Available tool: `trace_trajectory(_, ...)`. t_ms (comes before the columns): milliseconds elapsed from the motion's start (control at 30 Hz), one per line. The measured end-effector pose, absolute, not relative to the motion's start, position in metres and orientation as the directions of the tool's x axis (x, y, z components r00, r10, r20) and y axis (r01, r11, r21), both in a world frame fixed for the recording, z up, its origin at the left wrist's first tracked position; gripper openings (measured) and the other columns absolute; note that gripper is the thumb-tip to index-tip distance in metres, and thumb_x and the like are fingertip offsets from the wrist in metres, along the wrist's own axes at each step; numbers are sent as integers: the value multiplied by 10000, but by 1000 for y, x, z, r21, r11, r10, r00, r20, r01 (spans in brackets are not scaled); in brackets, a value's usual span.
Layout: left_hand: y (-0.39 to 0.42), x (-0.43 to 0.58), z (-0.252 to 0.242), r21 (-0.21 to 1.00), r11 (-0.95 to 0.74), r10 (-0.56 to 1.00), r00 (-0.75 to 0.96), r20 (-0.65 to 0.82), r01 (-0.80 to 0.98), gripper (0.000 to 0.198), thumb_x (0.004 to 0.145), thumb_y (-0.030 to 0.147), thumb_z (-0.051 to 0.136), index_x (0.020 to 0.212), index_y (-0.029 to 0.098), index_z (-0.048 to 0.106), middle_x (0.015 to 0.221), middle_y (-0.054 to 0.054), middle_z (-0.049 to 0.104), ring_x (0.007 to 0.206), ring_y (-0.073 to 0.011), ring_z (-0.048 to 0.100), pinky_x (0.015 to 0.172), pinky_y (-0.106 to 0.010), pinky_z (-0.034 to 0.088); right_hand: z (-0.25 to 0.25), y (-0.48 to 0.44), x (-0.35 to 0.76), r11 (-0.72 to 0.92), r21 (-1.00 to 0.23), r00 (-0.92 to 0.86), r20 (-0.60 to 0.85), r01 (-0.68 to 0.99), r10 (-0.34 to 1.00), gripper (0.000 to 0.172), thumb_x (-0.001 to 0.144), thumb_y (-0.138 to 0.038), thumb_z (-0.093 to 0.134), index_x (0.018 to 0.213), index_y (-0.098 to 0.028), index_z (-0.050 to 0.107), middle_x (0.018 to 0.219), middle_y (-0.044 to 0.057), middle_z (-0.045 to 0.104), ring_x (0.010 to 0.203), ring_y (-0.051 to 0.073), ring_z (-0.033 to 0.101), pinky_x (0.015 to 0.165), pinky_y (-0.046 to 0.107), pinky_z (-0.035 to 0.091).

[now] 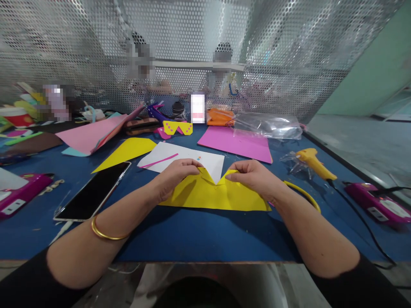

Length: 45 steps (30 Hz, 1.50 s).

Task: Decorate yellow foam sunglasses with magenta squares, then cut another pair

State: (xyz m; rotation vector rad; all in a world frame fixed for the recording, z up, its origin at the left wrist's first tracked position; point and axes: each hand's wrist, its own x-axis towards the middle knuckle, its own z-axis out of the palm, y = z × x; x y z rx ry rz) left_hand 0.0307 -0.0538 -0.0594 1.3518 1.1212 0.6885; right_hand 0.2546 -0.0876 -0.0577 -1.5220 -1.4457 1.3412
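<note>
A yellow sheet with a V-shaped notch in its upper edge is held in front of me, over the blue table. My left hand pinches its upper edge left of the notch, and my right hand pinches it on the right side. Behind the notch lies a white sheet with a thin pink strip on its left part. Further back stands a yellow piece with pink dots, also notched.
A black-screened phone lies left on the blue table. Pink foam is behind my hands. At the right are a yellow glue gun with a black cord and a magenta power strip. Perforated metal rises at the back.
</note>
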Motion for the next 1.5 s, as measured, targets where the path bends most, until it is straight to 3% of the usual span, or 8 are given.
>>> trace_trajectory(467,-54,32,-63,973,20,945,313,-93,228,226,664,268,691,871,180,712,829,-59,729,834,-246,667,803,-397,494,-60,-87,256,-201,-956,-117,-229,214,966,151,616,-299,789,644,-202,676,556,-18,628,466,103,509,448,238,348)
trace_trajectory(600,-53,29,-59,964,-159,982,138,132,212,304,744,371,694,988,191,678,1074,-92,701,1067,-272,618,965,-407,432,-63,-84,260,-189,-977,-37,-194,102,980,159,639,-338,792,695,-221,699,616,4,693,513,147,604,484,264,436)
trace_trajectory(733,-48,28,-60,930,-319,911,-213,354,180,493,702,393,773,1125,226,583,1272,-80,584,1248,-257,499,1056,-374,353,-65,-81,261,-134,-990,58,-136,-41,989,186,643,-367,790,728,-228,701,681,11,732,583,170,668,550,283,510)
trace_trajectory(833,-50,32,-62,972,-226,910,-369,189,-59,546,627,379,832,1085,233,573,1229,-49,586,1212,-232,517,975,-316,410,-65,-80,259,-74,-990,126,-89,-118,988,215,628,-371,805,735,-218,698,689,9,736,603,174,678,569,282,523)
trace_trajectory(1033,-74,47,-65,946,175,984,12,-179,-273,425,632,380,833,920,116,667,988,-132,679,878,-249,661,708,-338,516,-65,-79,252,-8,-978,193,-49,-207,980,211,638,-372,810,748,-223,709,699,-3,746,625,177,688,604,291,533)
trace_trajectory(1267,-84,49,-60,911,236,968,168,-188,-338,436,697,423,808,1031,161,706,1108,-111,708,926,-202,658,770,-285,531,-66,-84,241,0,-964,173,-48,-265,984,253,612,-391,838,751,-217,718,720,-5,755,654,178,698,632,283,540)
trace_trajectory(1367,-85,50,-63,923,292,936,272,-223,-250,409,691,403,820,1006,156,735,1035,-113,739,863,-209,664,697,-282,531,-66,-88,234,-51,-960,103,-82,-275,991,268,613,-397,852,743,-210,711,706,3,753,614,172,690,593,270,532)
trace_trajectory(1500,-85,50,-68,938,267,952,209,-222,-221,377,659,333,841,975,153,744,979,-91,750,759,-176,643,592,-241,489,-65,-94,227,-127,-950,-26,-125,-286,992,291,646,-423,842,810,-209,732,773,29,770,636,187,705,619,288,544)
